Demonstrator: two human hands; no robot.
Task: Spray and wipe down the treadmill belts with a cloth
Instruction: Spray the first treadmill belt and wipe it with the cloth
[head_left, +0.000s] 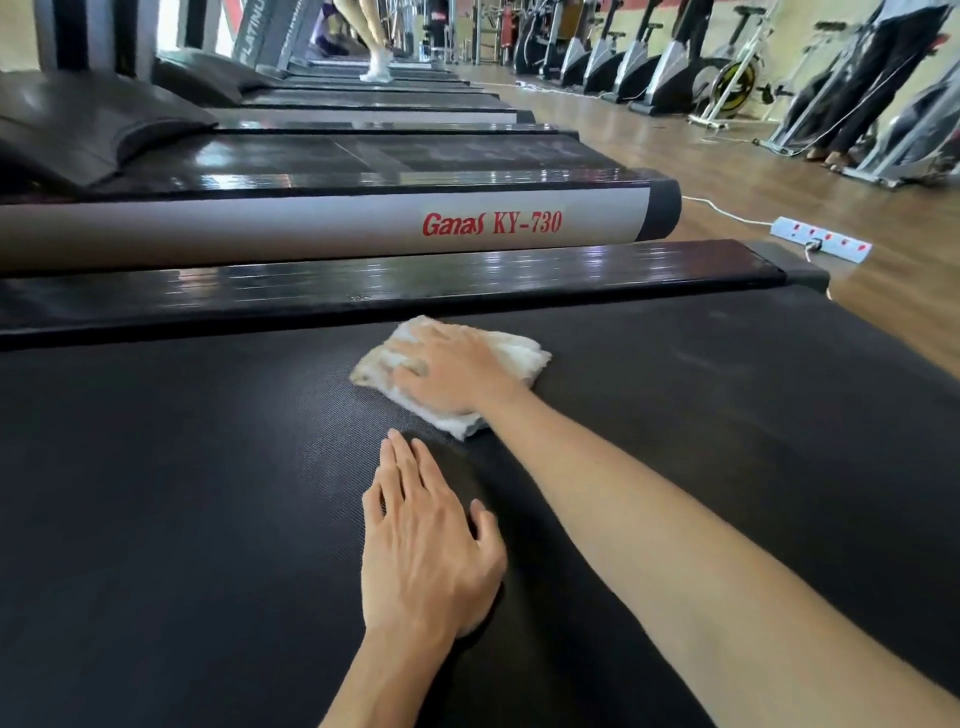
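Note:
A black textured treadmill belt (182, 493) fills the lower part of the head view. A folded white cloth (519, 353) lies on the belt near its far side rail. My right hand (452, 371) presses flat on the cloth, fingers spread and pointing left. Nearer to me, my left hand (426, 540) rests palm down on the bare belt with straight fingers. No spray bottle is in view.
A glossy black side rail (415, 283) borders the belt. Beyond it stands a grey "Ganas KY-730" treadmill (311, 228) and several more. A person's legs (376, 47) walk on a far treadmill. A white power strip (821, 241) lies on the wooden floor; exercise bikes (727, 78) line the right wall.

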